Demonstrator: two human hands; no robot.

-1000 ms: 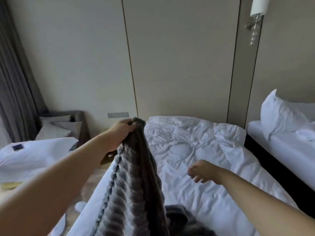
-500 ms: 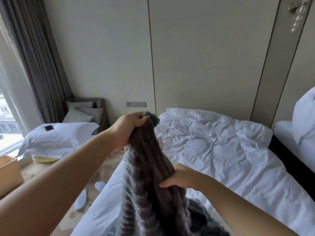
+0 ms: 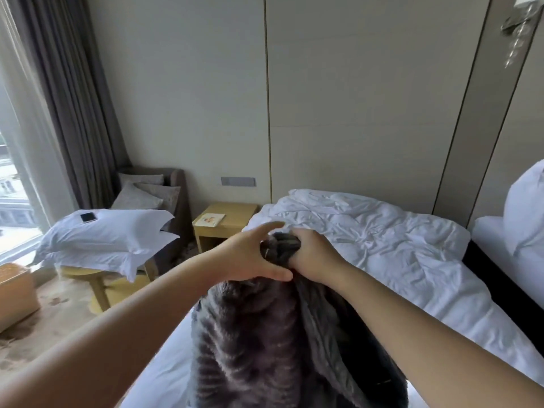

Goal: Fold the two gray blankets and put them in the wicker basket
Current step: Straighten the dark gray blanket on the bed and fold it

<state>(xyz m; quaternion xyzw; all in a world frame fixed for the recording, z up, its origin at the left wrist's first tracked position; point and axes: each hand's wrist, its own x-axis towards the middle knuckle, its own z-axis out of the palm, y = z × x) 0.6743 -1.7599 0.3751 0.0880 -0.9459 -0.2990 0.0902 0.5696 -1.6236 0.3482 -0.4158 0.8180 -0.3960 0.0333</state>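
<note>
Far to the left of my left grip, down on the floor by the window, sits the wicker basket (image 3: 14, 293). It is well apart from both my grips. A bit closer, still to the left, two white pillows (image 3: 109, 240) lie stacked on a small round tabletop (image 3: 97, 279), and a phone (image 3: 88, 217) lies on the top pillow. Just behind my left grip stands a little bedside table (image 3: 235, 228) with a booklet (image 3: 210, 219) on it.

My left grip (image 3: 250, 257) is spread wide. The thumb is straight and lies against the gray blanket (image 3: 265, 343), and the fingers reach over the top of it without closing.

The blanket is bunched up between my two grips. The rest of it hangs down below them, toward me, over the near end of the white bed (image 3: 382, 254).

My right grip (image 3: 312, 254) is just beside the left one. Its fingers are curled round the bunched top of the blanket and hold it tight.

The rumpled bed goes on behind and to the right of my right grip. Farther right is a second bed (image 3: 500, 245) with a big white pillow (image 3: 527, 207).
</note>
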